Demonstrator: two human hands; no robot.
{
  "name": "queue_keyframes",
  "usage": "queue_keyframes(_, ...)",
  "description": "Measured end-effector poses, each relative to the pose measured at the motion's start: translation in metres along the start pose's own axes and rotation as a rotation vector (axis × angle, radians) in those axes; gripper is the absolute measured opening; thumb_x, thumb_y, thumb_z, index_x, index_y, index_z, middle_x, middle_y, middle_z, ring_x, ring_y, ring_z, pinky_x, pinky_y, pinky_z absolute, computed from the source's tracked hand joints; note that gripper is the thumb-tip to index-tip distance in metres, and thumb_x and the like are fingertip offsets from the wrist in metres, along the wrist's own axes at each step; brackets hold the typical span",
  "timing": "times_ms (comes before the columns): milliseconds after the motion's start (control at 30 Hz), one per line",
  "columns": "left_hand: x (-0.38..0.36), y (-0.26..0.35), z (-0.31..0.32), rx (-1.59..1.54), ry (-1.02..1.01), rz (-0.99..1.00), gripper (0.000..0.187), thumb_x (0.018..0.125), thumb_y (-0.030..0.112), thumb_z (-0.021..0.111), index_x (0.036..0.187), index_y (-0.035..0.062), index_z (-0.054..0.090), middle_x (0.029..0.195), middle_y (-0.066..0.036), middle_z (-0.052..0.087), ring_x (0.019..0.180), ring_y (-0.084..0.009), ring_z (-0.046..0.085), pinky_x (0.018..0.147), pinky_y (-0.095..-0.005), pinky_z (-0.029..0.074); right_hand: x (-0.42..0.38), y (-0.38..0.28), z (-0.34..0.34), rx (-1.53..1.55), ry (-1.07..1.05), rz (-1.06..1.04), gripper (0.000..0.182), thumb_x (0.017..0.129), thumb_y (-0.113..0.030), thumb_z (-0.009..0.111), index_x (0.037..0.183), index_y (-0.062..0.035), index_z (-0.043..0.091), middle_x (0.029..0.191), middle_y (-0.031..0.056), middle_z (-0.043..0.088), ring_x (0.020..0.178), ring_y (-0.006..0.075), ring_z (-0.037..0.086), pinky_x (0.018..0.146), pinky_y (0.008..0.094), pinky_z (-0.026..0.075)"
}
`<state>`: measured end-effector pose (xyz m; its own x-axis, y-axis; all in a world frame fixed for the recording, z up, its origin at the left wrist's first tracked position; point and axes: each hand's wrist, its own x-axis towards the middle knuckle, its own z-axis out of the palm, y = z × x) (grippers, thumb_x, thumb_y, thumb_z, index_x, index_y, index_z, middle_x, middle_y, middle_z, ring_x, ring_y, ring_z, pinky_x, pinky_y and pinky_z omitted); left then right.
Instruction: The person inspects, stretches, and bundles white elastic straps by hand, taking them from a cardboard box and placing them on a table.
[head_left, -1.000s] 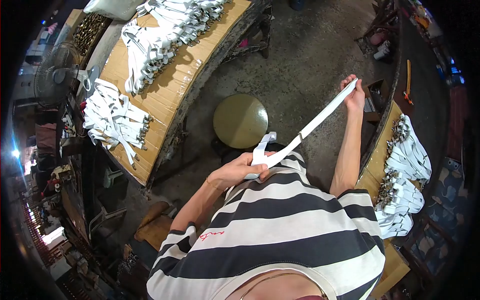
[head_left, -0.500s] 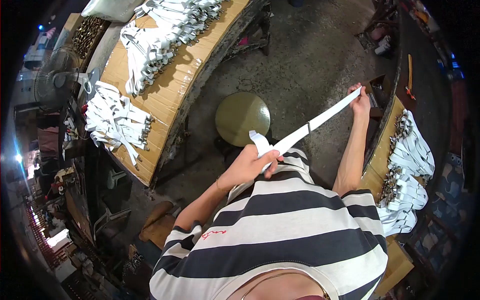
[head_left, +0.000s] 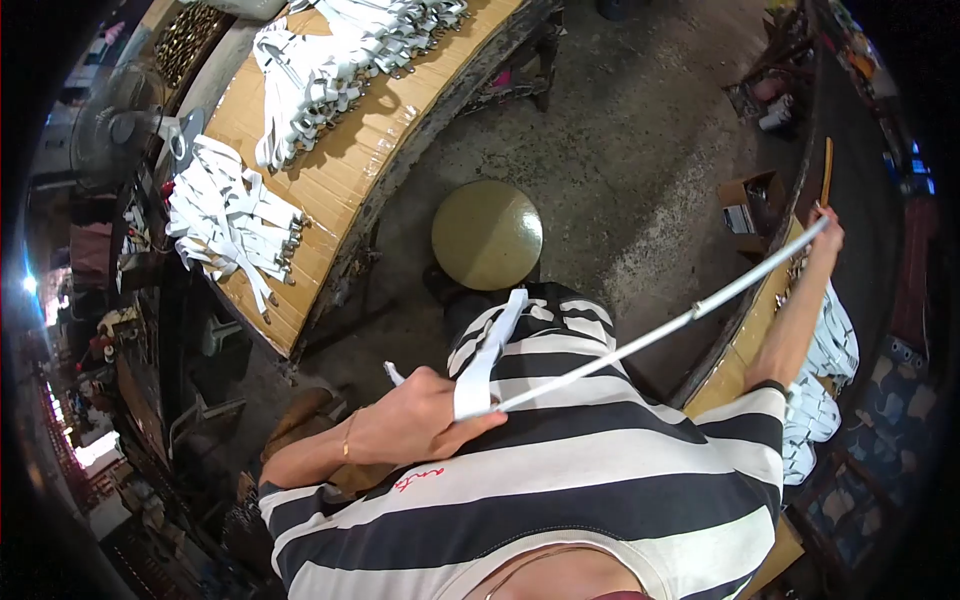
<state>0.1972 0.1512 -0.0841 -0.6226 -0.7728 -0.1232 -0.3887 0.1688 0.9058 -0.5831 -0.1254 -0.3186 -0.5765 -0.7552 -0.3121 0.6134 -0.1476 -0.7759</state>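
Observation:
A white strap (head_left: 640, 342) runs taut in a slanting line across the front of my striped shirt. Low on the left, the closed fingers of my left hand (head_left: 410, 418) grip it, and a loose length stands up beside the fist. Far out to the right, my right hand (head_left: 828, 232) pinches the strap's other end, above the right-hand table. A small slider or buckle (head_left: 697, 311) sits partway along the stretched part. Whatever fitting lies inside the right fingers is hidden.
Piles of white straps with metal clips (head_left: 235, 215) lie on the cardboard-covered table (head_left: 330, 215) at left. More straps (head_left: 835, 340) rest on the right-hand table. A round stool (head_left: 487, 235) stands ahead, and an open box (head_left: 750, 208) is by the right table.
My hands have moved farther apart, the left one down and left, the right one outward to the right. The strap between them now spans a longer distance.

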Motion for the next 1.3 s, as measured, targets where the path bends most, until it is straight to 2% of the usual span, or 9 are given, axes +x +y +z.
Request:
queue_keyframes(167,-0.022,0.012,-0.015,0.117,-0.102,0.118,0.016,0.083,0.015,0.062,0.089,0.0000,0.061,0.059,-0.012,0.054,0.048,-0.0262,0.054,0.045,-0.0347,0.045,0.077,-0.141,-0.057,-0.363,0.133,-0.330,0.009,0.082,0.002,0.051,0.089,0.0052,0.050,0.083,0.0131,0.054,0.064,0.0235,0.054,0.064,0.0361,0.052)
queue_keyframes(200,-0.021,0.011,-0.017,0.144,-0.097,0.185,0.020,0.081,0.017,0.065,0.090,0.0002,0.061,0.060,-0.010,0.057,0.047,-0.0240,0.055,0.045,-0.0324,0.046,0.080,-0.165,-0.060,-0.570,0.246,-0.370,0.022,0.090,-0.016,0.043,0.090,0.0014,0.056,0.073,0.0116,0.059,0.061,0.0229,0.056,0.063,0.0388,0.050)
queue_keyframes(233,-0.022,0.011,-0.018,0.168,-0.091,0.250,0.023,0.079,0.019,0.068,0.090,0.0004,0.062,0.061,-0.009,0.059,0.046,-0.0217,0.056,0.044,-0.0301,0.047,-0.023,-0.139,0.026,-1.028,0.612,-0.534,0.016,0.083,-0.010,0.057,0.078,0.0045,0.062,0.070,0.0123,0.062,0.061,0.0210,0.060,0.058,0.0358,0.054)
queue_keyframes(333,-0.024,0.010,-0.017,0.197,-0.094,0.283,0.022,0.078,0.017,0.068,0.091,0.0004,0.061,0.062,-0.008,0.059,0.048,-0.0208,0.057,0.044,-0.0299,0.047,-0.015,-0.157,0.024,-0.895,0.780,-0.532,0.021,0.080,-0.014,0.062,0.077,0.0062,0.065,0.071,0.0108,0.064,0.059,0.0201,0.060,0.050,0.0319,0.050)
queue_keyframes(400,-0.023,0.015,-0.023,0.184,-0.122,0.272,0.022,0.078,0.016,0.069,0.091,0.0003,0.061,0.064,-0.008,0.060,0.049,-0.0210,0.058,0.045,-0.0300,0.048,-0.038,-0.172,0.022,-1.389,0.702,-0.472,0.023,0.081,-0.016,0.063,0.080,0.0065,0.064,0.070,0.0109,0.063,0.055,0.0198,0.059,0.050,0.0305,0.050)
queue_keyframes(433,-0.024,0.017,-0.026,0.169,-0.149,0.255,0.021,0.077,0.014,0.069,0.091,0.0002,0.061,0.066,-0.009,0.061,0.051,-0.0212,0.059,0.046,-0.0301,0.049,0.034,-0.207,-0.042,-0.988,0.616,-0.457,0.025,0.084,-0.020,0.060,0.084,0.0049,0.064,0.069,0.0108,0.062,0.057,0.0194,0.058,0.051,0.0309,0.049)
queue_keyframes(900,-0.019,0.020,-0.043,0.175,-0.234,0.270,0.025,0.074,0.010,0.069,0.095,-0.0022,0.062,0.074,-0.012,0.064,0.056,-0.0232,0.063,0.054,-0.0327,0.054,0.000,-0.274,-0.055,-1.054,0.685,-0.526,0.023,0.083,-0.013,0.049,0.093,0.0056,0.059,0.079,0.0149,0.059,0.063,0.0280,0.057,0.055,0.0388,0.046)
queue_keyframes(1133,0.003,0.012,-0.038,0.193,-0.158,0.170,0.016,0.080,0.013,0.066,0.088,-0.0007,0.063,0.065,-0.012,0.061,0.052,-0.0226,0.060,0.048,-0.0324,0.050,0.135,-0.154,-0.104,-0.524,0.275,-0.067,0.025,0.080,-0.009,0.045,0.097,0.0055,0.057,0.081,0.0162,0.058,0.065,0.0314,0.057,0.059,0.0418,0.047)
queue_keyframes(1300,-0.004,-0.019,-0.017,-0.024,0.027,-0.133,0.025,0.086,0.021,0.060,0.074,-0.0011,0.059,0.052,-0.017,0.049,0.044,-0.0313,0.049,0.044,-0.0370,0.040,0.066,0.176,-0.068,-0.986,0.130,0.042,0.022,0.075,-0.009,0.053,0.089,0.0025,0.066,0.081,0.0129,0.061,0.066,0.0253,0.056,0.062,0.0355,0.047)
